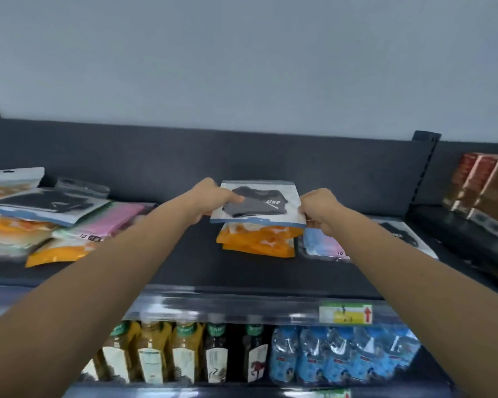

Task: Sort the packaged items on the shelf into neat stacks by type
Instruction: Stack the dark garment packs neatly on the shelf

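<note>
L hand (213, 196) & R hand (318, 206) pinch black-shirt pkg (259, 202) at side edges, over orange packs (259, 239). Prob light, floppy, slick film; edge grip looks best.

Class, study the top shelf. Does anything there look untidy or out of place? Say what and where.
Yes. At the left end, types are mixed: a black-shirt packet lies askew over orange packets and a pink packet, all at different angles. Mid-shelf, the left hand and right hand hold a second black-shirt packet over the orange stack.
</note>
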Tool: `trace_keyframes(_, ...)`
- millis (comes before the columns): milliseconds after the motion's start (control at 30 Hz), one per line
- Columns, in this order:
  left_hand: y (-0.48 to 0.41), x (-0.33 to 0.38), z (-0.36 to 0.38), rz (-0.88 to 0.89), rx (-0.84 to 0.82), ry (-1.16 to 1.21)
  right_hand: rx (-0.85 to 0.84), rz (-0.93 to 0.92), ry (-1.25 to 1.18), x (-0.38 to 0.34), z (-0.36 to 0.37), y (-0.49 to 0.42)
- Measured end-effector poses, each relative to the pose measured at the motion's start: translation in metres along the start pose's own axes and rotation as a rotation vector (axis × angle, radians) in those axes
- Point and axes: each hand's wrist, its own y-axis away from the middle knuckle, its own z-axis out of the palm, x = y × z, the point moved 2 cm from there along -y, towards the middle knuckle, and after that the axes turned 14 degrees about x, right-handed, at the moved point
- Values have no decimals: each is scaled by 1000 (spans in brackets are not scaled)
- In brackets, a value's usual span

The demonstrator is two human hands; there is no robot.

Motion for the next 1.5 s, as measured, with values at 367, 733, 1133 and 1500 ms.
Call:
trace_keyframes(367, 6, 50, 84, 119, -151, -35, 189, 3, -59, 18, -79, -14)
trace_keyframes(733, 25, 106, 180, 149, -235, -27, 244, 1, 195, 51, -172, -67)
trace_keyframes(1133, 49, 116, 291, 15, -194, -91, 12, 30, 411, 129, -217, -119)
trace_keyframes(1500, 59, 108, 246, 6, -28, -160, -7, -219, 614, 101, -189, -121)
